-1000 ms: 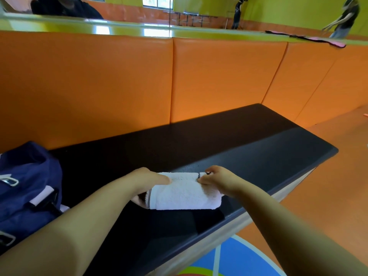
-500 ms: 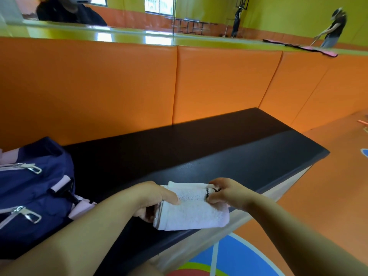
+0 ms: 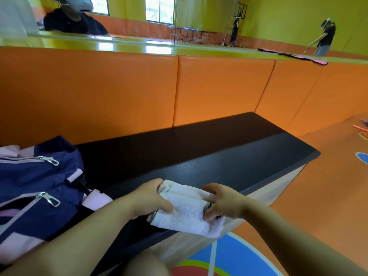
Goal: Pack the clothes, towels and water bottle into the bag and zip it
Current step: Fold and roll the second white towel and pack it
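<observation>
A folded white towel (image 3: 187, 211) is held above the front edge of the black bench (image 3: 199, 152). My left hand (image 3: 149, 200) grips its left end, thumb on top. My right hand (image 3: 223, 204) pinches its right end, where a dark trim shows. A navy and pink bag (image 3: 35, 188) with silver zipper pulls lies on the bench at the left, close to my left forearm. Its zippers in view look closed. No water bottle or other clothes are in view.
Orange padded backrests (image 3: 119, 92) run behind the bench. The bench ends at the right over an orange floor (image 3: 328, 196) with coloured markings. A mirror above shows people in a yellow room.
Both hands have lifted the towel off the bench and brought it toward me and slightly left. The view has turned left, showing more of the bag.
</observation>
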The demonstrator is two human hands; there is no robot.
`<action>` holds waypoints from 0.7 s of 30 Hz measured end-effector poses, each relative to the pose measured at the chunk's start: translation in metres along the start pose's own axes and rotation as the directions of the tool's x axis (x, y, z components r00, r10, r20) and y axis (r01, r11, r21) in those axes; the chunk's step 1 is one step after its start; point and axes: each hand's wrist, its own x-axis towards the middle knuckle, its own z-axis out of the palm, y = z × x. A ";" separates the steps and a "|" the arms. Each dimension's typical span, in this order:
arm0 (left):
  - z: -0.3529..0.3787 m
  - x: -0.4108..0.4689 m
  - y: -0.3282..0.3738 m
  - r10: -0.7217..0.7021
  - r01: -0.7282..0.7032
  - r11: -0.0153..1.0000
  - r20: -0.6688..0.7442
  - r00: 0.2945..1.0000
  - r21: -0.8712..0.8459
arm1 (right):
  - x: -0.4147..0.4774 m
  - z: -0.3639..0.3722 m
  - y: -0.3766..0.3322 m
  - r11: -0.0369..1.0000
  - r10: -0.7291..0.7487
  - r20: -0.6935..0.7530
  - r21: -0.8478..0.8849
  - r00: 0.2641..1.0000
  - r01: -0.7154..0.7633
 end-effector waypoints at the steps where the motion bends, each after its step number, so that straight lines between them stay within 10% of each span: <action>1: -0.002 -0.003 -0.002 0.049 -0.048 0.997 -0.027 0.998 0.065 | -0.002 0.001 -0.003 0.996 -0.031 -0.007 -0.086 0.999 0.030; 11: -0.058 -0.071 -0.014 0.315 -0.200 0.844 -0.158 0.936 0.497 | -0.035 -0.001 -0.088 0.897 -0.338 -0.193 -0.362 0.921 0.253; 21: -0.155 -0.179 -0.048 0.371 0.052 0.581 -0.321 0.871 0.812 | -0.039 0.007 -0.192 0.768 -0.596 -0.409 -0.542 0.691 0.342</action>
